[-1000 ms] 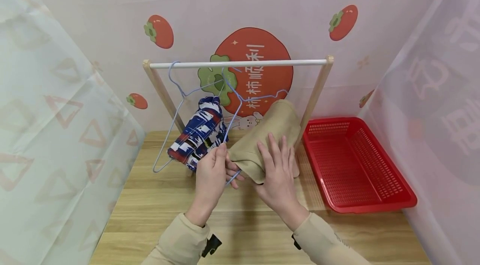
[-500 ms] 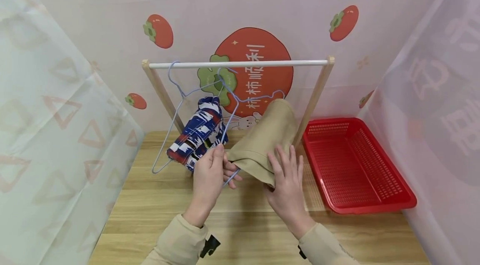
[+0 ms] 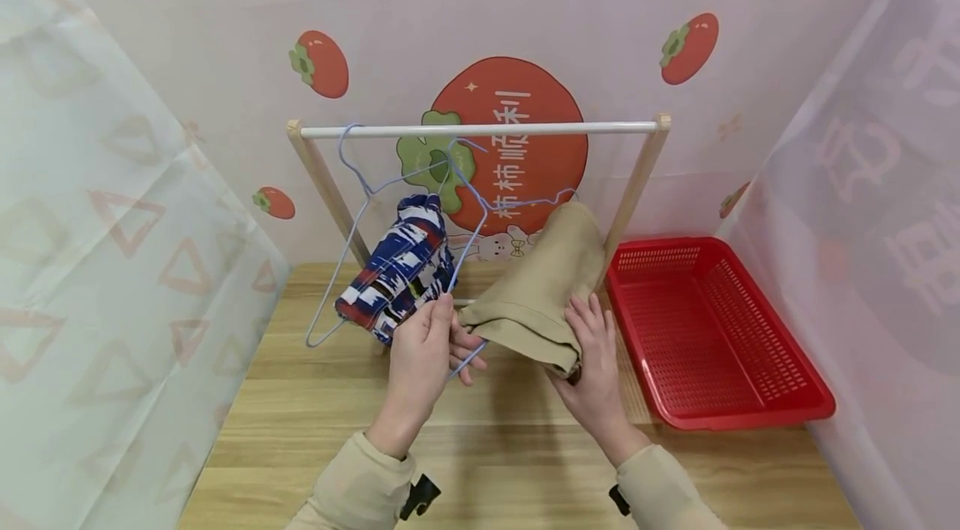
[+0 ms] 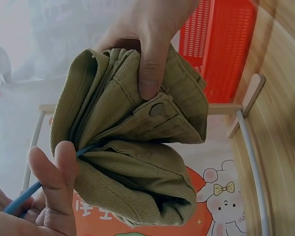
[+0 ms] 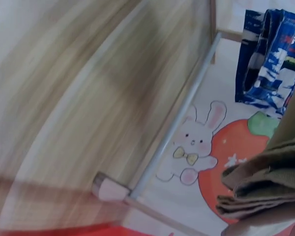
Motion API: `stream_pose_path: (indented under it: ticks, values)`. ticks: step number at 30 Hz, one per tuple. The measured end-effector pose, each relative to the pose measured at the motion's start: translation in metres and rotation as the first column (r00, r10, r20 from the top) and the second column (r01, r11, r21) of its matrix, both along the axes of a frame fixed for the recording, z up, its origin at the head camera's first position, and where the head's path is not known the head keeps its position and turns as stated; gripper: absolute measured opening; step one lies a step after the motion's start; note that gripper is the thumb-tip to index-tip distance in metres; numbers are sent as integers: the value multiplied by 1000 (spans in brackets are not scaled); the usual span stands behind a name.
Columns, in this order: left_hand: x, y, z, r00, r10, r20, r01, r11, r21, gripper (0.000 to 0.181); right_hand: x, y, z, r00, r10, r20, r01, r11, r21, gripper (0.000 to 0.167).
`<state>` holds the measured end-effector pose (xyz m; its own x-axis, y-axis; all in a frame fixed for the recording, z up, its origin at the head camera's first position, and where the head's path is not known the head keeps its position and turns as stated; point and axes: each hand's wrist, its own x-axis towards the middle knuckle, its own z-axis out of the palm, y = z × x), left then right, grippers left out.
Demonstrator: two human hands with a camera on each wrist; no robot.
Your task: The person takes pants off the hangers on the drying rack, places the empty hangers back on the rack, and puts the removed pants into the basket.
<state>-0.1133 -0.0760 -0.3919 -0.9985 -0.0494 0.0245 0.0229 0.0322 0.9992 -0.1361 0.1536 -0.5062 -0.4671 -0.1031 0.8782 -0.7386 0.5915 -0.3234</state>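
My left hand [image 3: 423,359] pinches the lower left corner of a blue wire hanger [image 3: 471,240]. Khaki trousers [image 3: 546,276] lie folded over this hanger's bar, and its hook is off the rail, just below it. My right hand [image 3: 596,367] grips the trousers' near right edge. In the left wrist view, the right thumb [image 4: 151,73] presses the cloth beside a button on the waistband; those fingers are mostly hidden behind the folds. A blue, white and red patterned garment [image 3: 405,259] hangs folded on a second blue hanger [image 3: 335,284], hooked on the rail at the left.
A white rail [image 3: 555,127] on wooden posts [image 3: 633,180] crosses behind the hands. To the right, a red plastic basket [image 3: 750,416] stands on the wooden table [image 3: 300,447]. Printed cloth walls [image 3: 217,55] enclose the back and sides.
My right hand has slid right and slightly down along the trousers, from lying flat on them to gripping their edge. The held hanger has shifted only slightly; the left hand keeps its hold.
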Motion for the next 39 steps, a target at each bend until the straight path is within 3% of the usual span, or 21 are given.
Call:
stream_pose_path:
  ticks: [8,18,23,27,31,34,36,39]
  values:
    - [2,0,-1,1000,-12,-8,13,1000,11,64,-5,9,-5,1000,31,-3,-30,993,118,59]
    - [3,0,0,999,-43,-12,43,999,12,65,-11,15,-17,993,80,84,-76,996,-47,76]
    - [3,0,-1,997,-69,-29,69,998,6,61,-16,23,-19,986,139,93,-135,990,-42,80]
    - [4,0,-1,996,-79,-33,80,997,0,58,-19,29,-18,989,126,72,-126,992,-1,67]
    - [4,0,-1,996,-80,-30,80,997,8,59,-20,30,-14,992,115,43,-113,992,-52,52]
    - [3,-1,-1,996,-82,-24,82,997,10,61,-17,28,-6,990,133,46,-125,979,-160,57]
    - [2,-2,-1,996,-82,-19,83,997,11,61,-14,25,3,987,150,60,-133,966,-222,63]
    - [1,-3,-1,997,-83,-12,83,997,12,62,-6,20,23,980,179,87,-147,947,-286,44]
